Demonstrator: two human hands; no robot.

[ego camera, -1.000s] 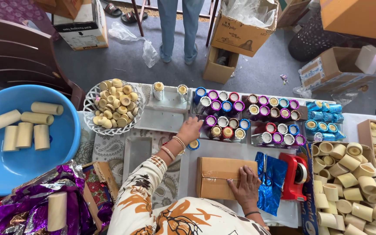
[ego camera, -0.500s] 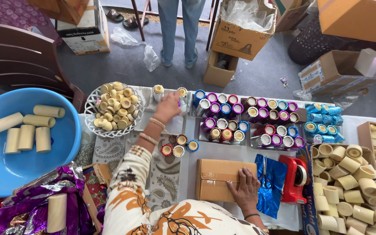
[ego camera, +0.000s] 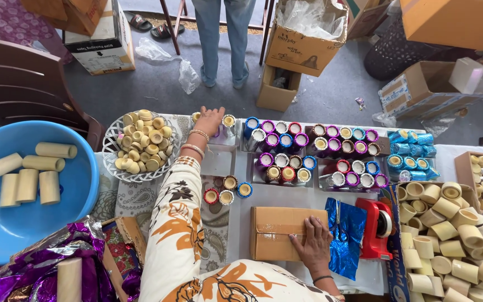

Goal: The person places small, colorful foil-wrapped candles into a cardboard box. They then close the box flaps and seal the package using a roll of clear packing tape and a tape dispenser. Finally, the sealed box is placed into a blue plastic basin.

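While left hand (ego camera: 210,120) reaches the far foil-wrapped cups (ego camera: 228,121) (fingers' grip hidden, cannot tell), right hand (ego camera: 312,244), fingers spread, should press flat on the brown cardboard box (ego camera: 278,234).

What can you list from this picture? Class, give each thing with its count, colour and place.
foil-wrapped cups: many, purple, blue, red, in trays, table centre
loose cups: four, beside the sleeve
white basket: one, full of cream cups, left
blue tub: one, five cream tubes inside, far left
cardboard box: one, brown, front centre
tape dispenser: one, red, right
cream cups pile: many, right
left hand: reaching among cups at the far edge
right hand: flat on cardboard box
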